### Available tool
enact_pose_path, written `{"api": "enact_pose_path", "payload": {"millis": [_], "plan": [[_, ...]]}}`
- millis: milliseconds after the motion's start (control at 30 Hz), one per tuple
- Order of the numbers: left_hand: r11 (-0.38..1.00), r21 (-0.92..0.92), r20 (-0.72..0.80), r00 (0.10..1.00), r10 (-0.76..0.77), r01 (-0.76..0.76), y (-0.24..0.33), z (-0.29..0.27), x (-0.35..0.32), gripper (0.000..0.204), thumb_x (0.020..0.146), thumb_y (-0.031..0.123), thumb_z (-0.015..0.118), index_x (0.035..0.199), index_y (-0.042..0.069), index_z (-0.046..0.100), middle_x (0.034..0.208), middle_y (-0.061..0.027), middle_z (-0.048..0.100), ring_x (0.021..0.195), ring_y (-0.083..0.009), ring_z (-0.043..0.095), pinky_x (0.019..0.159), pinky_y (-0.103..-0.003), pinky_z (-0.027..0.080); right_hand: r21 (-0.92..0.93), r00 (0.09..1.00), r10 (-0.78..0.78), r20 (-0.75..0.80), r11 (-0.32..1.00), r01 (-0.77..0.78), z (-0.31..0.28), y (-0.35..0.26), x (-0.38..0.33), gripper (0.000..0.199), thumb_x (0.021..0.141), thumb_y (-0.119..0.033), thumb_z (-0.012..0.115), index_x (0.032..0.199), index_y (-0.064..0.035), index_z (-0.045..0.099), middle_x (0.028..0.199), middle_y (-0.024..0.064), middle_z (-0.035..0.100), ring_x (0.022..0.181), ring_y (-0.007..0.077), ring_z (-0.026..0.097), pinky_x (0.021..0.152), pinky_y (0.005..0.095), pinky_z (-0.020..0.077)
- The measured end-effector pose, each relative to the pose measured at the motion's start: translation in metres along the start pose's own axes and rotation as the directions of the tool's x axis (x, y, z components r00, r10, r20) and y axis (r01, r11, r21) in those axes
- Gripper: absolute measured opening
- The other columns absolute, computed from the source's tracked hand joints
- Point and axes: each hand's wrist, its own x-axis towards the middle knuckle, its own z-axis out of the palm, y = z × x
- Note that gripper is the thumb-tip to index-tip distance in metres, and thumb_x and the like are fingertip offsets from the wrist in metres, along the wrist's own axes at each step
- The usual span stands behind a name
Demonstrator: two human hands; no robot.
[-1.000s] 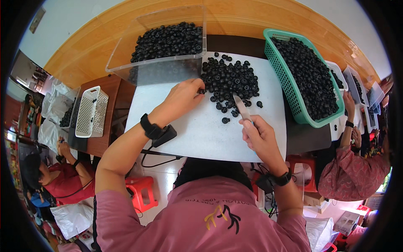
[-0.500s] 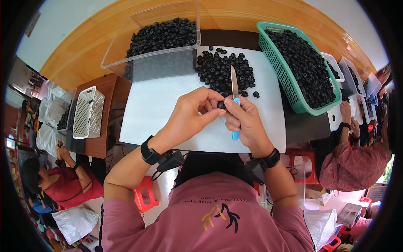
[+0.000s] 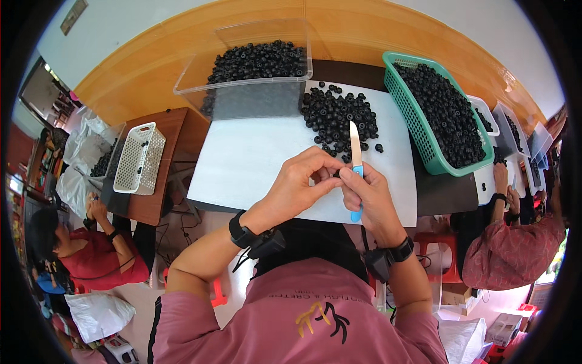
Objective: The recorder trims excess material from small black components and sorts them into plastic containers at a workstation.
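Note:
My right hand (image 3: 370, 194) grips a small knife (image 3: 356, 159) with a blue handle, its blade pointing away from me. My left hand (image 3: 303, 182) pinches a small black round piece (image 3: 336, 173) right beside the blade; the piece is mostly hidden by my fingers. Both hands meet over a white board (image 3: 254, 158). A loose pile of the same black pieces (image 3: 339, 115) lies on the board's far side. Beyond it stands a clear plastic bin (image 3: 254, 85) and to the right a green basket (image 3: 445, 115), both holding black pieces.
A white slotted basket (image 3: 139, 158) sits on a brown side table (image 3: 160, 182) at left. One person in red (image 3: 91, 252) sits at lower left, another person (image 3: 515, 242) works at right beside several small white trays (image 3: 509, 127). A red stool (image 3: 439, 258) stands under the table.
A second ago my left hand reached into the pile and the right held the knife on the board. Both hands have since come together near the board's front edge with a piece pinched.

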Motion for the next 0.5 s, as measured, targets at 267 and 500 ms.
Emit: {"api": "enact_pose_path", "payload": {"millis": [267,500], "plan": [[0.995,-0.101,-0.005,1.0,0.007,-0.007,-0.001,-0.001,-0.012,0.025,0.081,-0.003,0.069,0.105,0.003,0.066,0.096,-0.0039,0.058,0.081,-0.0101,0.056,0.069,-0.024,0.048,-0.043,0.999,0.042,0.019,0.998,-0.041,0.003,-0.009,-0.008,0.018,0.089,-0.016,0.066,0.099,-0.0018,0.061,0.064,-0.0049,0.048,0.051,0.0023,0.039,0.044,0.0189,0.0273],[0.977,-0.212,-0.137,0.989,-0.049,0.019,-0.006,0.001,-0.014,0.022,0.081,0.0,0.071,0.103,0.001,0.066,0.096,-0.0049,0.059,0.077,-0.0088,0.055,0.067,-0.023,0.047,-0.056,0.997,0.057,0.048,0.997,-0.054,0.007,-0.014,0.004,0.016,0.089,-0.015,0.067,0.097,-0.003,0.06,0.066,-0.0045,0.048,0.05,0.002,0.038,0.044,0.0191,0.0274]]}}
